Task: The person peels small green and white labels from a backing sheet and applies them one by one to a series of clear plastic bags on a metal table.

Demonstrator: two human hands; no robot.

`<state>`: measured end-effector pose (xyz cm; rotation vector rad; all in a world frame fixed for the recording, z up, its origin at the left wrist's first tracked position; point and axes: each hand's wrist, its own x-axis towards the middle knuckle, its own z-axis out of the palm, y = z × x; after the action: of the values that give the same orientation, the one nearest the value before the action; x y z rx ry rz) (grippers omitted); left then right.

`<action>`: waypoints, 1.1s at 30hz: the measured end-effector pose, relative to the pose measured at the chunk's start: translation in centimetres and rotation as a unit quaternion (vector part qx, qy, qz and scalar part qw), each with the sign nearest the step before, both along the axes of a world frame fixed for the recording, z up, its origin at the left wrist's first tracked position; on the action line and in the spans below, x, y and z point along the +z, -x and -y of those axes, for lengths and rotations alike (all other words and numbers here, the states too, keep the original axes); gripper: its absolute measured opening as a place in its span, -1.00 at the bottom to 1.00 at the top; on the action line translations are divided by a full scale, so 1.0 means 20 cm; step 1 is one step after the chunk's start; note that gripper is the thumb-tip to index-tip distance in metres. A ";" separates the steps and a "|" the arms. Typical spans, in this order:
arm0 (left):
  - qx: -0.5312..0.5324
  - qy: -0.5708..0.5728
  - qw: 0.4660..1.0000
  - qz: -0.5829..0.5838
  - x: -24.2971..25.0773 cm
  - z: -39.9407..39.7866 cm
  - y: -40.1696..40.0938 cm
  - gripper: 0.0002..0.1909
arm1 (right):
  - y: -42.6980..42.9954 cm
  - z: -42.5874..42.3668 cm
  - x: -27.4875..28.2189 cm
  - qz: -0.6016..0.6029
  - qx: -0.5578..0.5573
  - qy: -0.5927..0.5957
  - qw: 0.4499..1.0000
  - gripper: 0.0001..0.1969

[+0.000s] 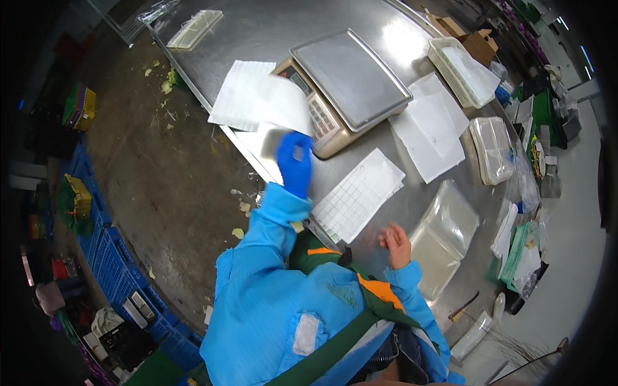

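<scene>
My left hand [295, 161], in a blue glove and slightly blurred, pinches the near edge of a white paper sheet [289, 103], which curls up over other papers and a corner of the digital weighing scale [352, 79]. My bare right hand [397, 243] hovers near the table's edge with loosely bent fingers and nothing in it. Between the hands lie printed grid sheets [359, 195] on the steel table [260, 29]. Clear plastic bags [442, 236] lie just right of my right hand. Farther up, white sheets [429, 128] rest beside the scale.
A white plastic basket [456, 72] with papers stands at the upper right, near cardboard boxes [466, 38]. A packed stack of clear bags [491, 149] and a green basket [519, 255] are at the right. A curved knife [462, 309] lies lower right. Blue crates [113, 260] line the floor at left.
</scene>
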<state>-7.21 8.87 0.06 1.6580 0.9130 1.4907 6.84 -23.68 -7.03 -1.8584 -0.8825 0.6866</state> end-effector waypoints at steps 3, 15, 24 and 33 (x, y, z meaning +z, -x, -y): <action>-0.144 -0.068 0.982 -0.104 0.00 0.43 -0.20 -0.80 | 0.00 -0.13 0.23 0.086 -0.029 -0.054 0.994 -0.58; -0.755 -0.074 0.589 -0.279 -0.17 1.10 -0.45 -0.67 | -0.07 0.13 0.38 -0.215 -0.247 -0.108 0.939 -0.51; -0.874 -0.074 0.319 -0.360 -0.09 1.13 -0.66 -0.54 | 0.02 0.41 0.02 -0.260 -0.335 -0.043 0.905 -0.67; -0.368 0.626 0.685 -0.052 -0.35 0.69 -1.03 -0.76 | -0.06 0.49 0.06 -0.249 -0.479 -0.194 0.819 -0.74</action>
<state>13.35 -4.94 -6.94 0.7944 0.8155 0.0195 8.08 -33.54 -5.84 -1.3802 0.2856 0.2706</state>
